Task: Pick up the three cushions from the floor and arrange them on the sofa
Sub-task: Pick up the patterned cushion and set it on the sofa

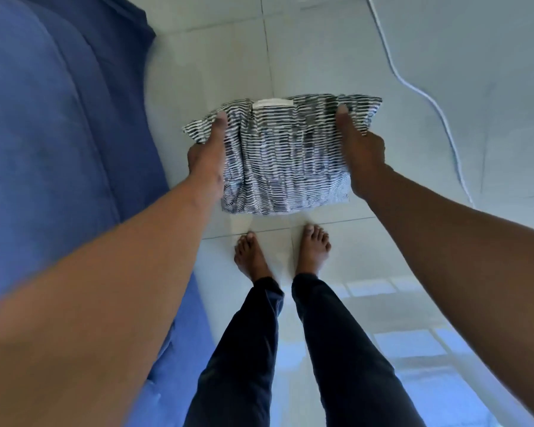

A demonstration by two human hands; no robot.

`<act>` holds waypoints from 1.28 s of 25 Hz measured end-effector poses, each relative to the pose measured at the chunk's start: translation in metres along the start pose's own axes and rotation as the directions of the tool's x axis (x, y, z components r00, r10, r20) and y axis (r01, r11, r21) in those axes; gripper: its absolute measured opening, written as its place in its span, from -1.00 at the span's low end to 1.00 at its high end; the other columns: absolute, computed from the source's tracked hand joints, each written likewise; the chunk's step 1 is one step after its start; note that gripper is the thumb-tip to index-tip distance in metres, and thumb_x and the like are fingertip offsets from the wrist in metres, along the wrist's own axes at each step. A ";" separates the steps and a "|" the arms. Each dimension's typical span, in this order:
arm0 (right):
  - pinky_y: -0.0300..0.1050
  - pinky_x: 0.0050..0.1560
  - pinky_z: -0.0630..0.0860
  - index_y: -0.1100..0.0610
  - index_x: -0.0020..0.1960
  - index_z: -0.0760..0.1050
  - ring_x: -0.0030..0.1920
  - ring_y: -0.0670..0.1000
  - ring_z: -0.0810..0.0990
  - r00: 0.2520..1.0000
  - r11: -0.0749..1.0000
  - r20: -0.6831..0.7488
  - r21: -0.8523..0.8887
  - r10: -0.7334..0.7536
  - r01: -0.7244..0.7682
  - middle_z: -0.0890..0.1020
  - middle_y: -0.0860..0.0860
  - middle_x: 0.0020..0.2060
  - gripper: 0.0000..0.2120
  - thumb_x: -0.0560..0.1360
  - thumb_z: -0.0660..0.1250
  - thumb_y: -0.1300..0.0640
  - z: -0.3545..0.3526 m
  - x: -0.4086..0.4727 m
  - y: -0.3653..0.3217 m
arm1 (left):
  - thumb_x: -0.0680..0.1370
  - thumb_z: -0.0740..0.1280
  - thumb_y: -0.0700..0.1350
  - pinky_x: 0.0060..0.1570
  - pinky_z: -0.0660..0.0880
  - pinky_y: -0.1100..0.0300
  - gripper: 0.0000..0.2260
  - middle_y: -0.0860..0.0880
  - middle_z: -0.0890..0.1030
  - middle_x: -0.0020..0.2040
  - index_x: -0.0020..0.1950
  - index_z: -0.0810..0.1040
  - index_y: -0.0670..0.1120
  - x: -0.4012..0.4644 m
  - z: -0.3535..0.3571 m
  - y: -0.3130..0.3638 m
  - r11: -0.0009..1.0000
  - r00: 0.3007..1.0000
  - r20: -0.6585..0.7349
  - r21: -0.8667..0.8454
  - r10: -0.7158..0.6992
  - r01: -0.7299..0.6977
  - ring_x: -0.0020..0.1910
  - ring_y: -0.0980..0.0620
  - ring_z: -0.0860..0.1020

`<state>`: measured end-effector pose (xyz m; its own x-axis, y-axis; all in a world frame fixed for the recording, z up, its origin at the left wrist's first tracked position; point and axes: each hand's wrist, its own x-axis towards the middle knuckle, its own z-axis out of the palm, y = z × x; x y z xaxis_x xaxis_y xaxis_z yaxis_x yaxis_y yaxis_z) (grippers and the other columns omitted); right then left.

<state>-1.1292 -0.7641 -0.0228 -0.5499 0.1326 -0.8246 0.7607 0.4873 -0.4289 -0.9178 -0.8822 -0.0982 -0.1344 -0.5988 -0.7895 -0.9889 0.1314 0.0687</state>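
Cushion [285,155], striped, clamped between my left hand [207,155] and right hand [359,152], thumbs on top, one hand per side to keep it level. It hangs above the floor [336,50] past my feet; sofa [59,134] beside my left hand.

Single view only, head-mounted, wide-angle, with straight lines bent toward the frame edges. The camera is aimed steeply down from standing height at the tiled floor [336,57]. Both forearms are seen entering from the lower corners; the bare feet [285,254] are centred below. The sofa [43,149] is cut off at the left edge. Hands are seen close.
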 end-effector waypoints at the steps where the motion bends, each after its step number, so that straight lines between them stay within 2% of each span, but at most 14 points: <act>1: -0.15 -0.11 0.56 0.05 -0.08 0.64 -0.08 -0.04 0.69 1.000 1.000 0.019 0.021 0.010 -0.010 0.73 -0.08 -0.13 -0.31 0.26 0.43 -0.58 -0.006 -0.023 -0.014 | 0.83 -0.01 -0.10 0.63 0.10 0.20 -0.58 -0.07 0.30 0.71 0.67 0.30 -0.20 -0.012 -0.017 -0.008 0.999 0.998 -0.048 0.004 0.051 -0.051 0.71 0.02 0.20; 3: -0.14 -0.19 0.51 0.01 -0.11 0.63 -0.16 -0.05 0.66 1.000 0.999 0.017 0.031 -0.023 0.022 0.70 -0.11 -0.21 -0.28 0.19 0.42 -0.63 -0.020 -0.058 -0.035 | 0.84 -0.05 -0.13 0.62 0.11 0.18 -0.57 -0.07 0.26 0.72 0.70 0.22 -0.19 -0.055 -0.037 -0.014 0.936 0.993 -0.114 -0.352 -0.007 -0.034 0.71 0.03 0.20; 5: -0.11 -0.04 0.58 -0.04 -0.07 0.66 -0.09 -0.09 0.68 0.997 0.997 0.018 -0.004 -0.079 0.079 0.70 -0.18 -0.17 -0.29 0.20 0.39 -0.65 -0.038 -0.096 -0.055 | 0.84 -0.02 -0.10 0.62 0.17 0.15 -0.57 -0.10 0.28 0.72 0.71 0.20 -0.17 -0.083 -0.073 0.007 0.662 0.997 0.004 -0.748 -0.079 0.055 0.69 0.00 0.26; 6: -0.08 0.11 0.62 -0.07 -0.01 0.67 -0.01 -0.10 0.70 0.992 0.992 0.025 0.008 -0.125 0.124 0.72 -0.20 -0.11 -0.30 0.21 0.39 -0.64 -0.046 -0.116 -0.065 | 0.82 0.09 0.00 0.58 0.31 0.10 -0.56 -0.14 0.42 0.64 0.66 0.34 -0.17 -0.103 -0.107 0.020 0.566 0.996 0.083 -0.821 -0.014 0.076 0.61 -0.03 0.40; 7: -0.04 0.24 0.61 -0.10 0.05 0.68 0.06 -0.10 0.71 0.986 0.987 0.027 0.016 -0.163 0.163 0.73 -0.21 -0.04 -0.30 0.22 0.39 -0.63 -0.054 -0.138 -0.075 | 0.74 0.26 0.12 0.44 0.51 0.05 -0.54 -0.12 0.61 0.48 0.53 0.51 -0.12 -0.123 -0.158 0.039 0.621 0.985 0.175 -0.772 -0.002 0.138 0.44 -0.04 0.59; 10: 0.05 0.38 0.58 -0.13 0.09 0.67 0.17 -0.04 0.71 0.965 0.966 0.023 0.014 -0.260 0.260 0.76 -0.15 0.09 -0.39 0.28 0.44 -0.56 -0.074 -0.201 -0.108 | 0.50 0.54 0.24 -0.07 0.68 0.17 -0.64 0.03 0.79 0.02 0.07 0.69 -0.01 -0.172 -0.276 0.068 0.401 0.996 0.088 -0.912 -0.018 0.087 -0.04 0.06 0.76; 12: 0.09 0.38 0.59 -0.11 0.08 0.69 0.18 0.00 0.72 0.946 0.946 0.016 0.019 -0.323 0.322 0.77 -0.10 0.10 -0.54 0.36 0.50 -0.40 -0.083 -0.240 -0.127 | 0.51 0.56 0.17 -0.10 0.67 0.18 -0.67 0.03 0.79 0.01 0.11 0.70 -0.03 -0.212 -0.299 0.061 0.399 0.999 0.033 -0.916 -0.010 0.034 -0.02 0.03 0.76; 15: 0.16 0.34 0.61 -0.02 0.11 0.71 0.16 0.08 0.73 0.913 0.912 0.000 0.036 -0.408 0.408 0.77 0.00 0.09 -0.68 0.45 0.53 -0.17 -0.095 -0.284 -0.148 | 0.60 0.50 0.09 0.16 0.69 0.02 -0.58 -0.06 0.76 0.20 0.36 0.66 -0.12 -0.255 -0.317 0.043 0.346 1.000 -0.021 -0.938 -0.019 -0.013 0.15 -0.08 0.73; 17: 0.18 0.32 0.62 -0.02 0.08 0.69 0.14 0.11 0.73 0.891 0.890 0.001 0.036 -0.455 0.454 0.77 0.04 0.07 -0.79 0.49 0.52 -0.07 -0.103 -0.313 -0.161 | 0.64 0.46 0.04 0.10 0.71 0.09 -0.59 -0.08 0.75 0.21 0.41 0.63 -0.16 -0.277 -0.341 0.031 0.362 0.996 -0.086 -0.929 -0.009 -0.077 0.08 -0.04 0.73; 20: 0.18 0.31 0.63 -0.01 0.06 0.69 0.13 0.12 0.74 0.863 0.862 0.028 0.059 -0.505 0.503 0.77 0.05 0.04 -0.83 0.51 0.54 -0.01 -0.108 -0.350 -0.178 | 0.67 0.43 -0.01 -0.27 0.62 0.34 -0.67 0.01 0.74 0.02 0.35 0.66 -0.18 -0.304 -0.363 0.009 0.378 0.978 -0.210 -0.905 0.000 -0.195 -0.02 0.06 0.71; 23: 0.19 0.31 0.63 -0.03 0.03 0.68 0.11 0.11 0.74 0.832 0.835 0.073 0.051 -0.550 0.547 0.76 0.01 0.00 -0.87 0.51 0.54 0.00 -0.106 -0.372 -0.196 | 0.68 0.41 0.01 -0.05 0.64 0.17 -0.71 -0.07 0.74 0.10 0.28 0.69 -0.16 -0.318 -0.389 -0.005 0.380 0.960 -0.278 -0.890 -0.019 -0.250 0.14 -0.10 0.71; 25: 0.19 0.32 0.63 -0.01 0.08 0.68 0.12 0.12 0.74 0.807 0.815 0.117 0.029 -0.578 0.579 0.76 0.03 0.03 -0.83 0.52 0.53 -0.01 -0.097 -0.387 -0.211 | 0.68 0.41 0.02 0.09 0.66 0.04 -0.79 -0.08 0.76 0.06 0.12 0.72 -0.10 -0.321 -0.405 -0.016 0.389 0.943 -0.333 -0.872 -0.023 -0.298 0.07 -0.09 0.72; 29: 0.19 0.33 0.62 -0.02 0.11 0.68 0.14 0.12 0.73 0.750 0.764 0.199 -0.008 -0.631 0.645 0.76 0.03 0.05 -0.82 0.53 0.52 -0.01 -0.057 -0.414 -0.243 | 0.67 0.42 0.05 -0.22 0.58 0.20 -0.73 0.13 0.73 -0.27 -0.20 0.66 0.01 -0.321 -0.436 -0.043 0.356 0.916 -0.387 -0.874 -0.100 -0.331 -0.24 0.16 0.66; 32: 0.20 0.35 0.60 0.03 0.20 0.69 0.18 0.16 0.71 0.696 0.708 0.263 -0.063 -0.668 0.704 0.76 0.07 0.12 -0.73 0.54 0.51 -0.03 -0.010 -0.433 -0.269 | 0.68 0.40 0.06 -0.30 0.50 0.22 -0.68 0.12 0.67 -0.28 -0.24 0.64 -0.01 -0.312 -0.464 -0.068 0.356 0.899 -0.410 -0.872 -0.156 -0.336 -0.28 0.16 0.60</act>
<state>-1.0989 -0.9441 0.4534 -0.8000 -0.4607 -0.3843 0.1295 0.4928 -0.8605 -0.8379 -1.0710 0.4262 0.0075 -0.8823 -0.4705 -0.3614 -0.4411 0.8214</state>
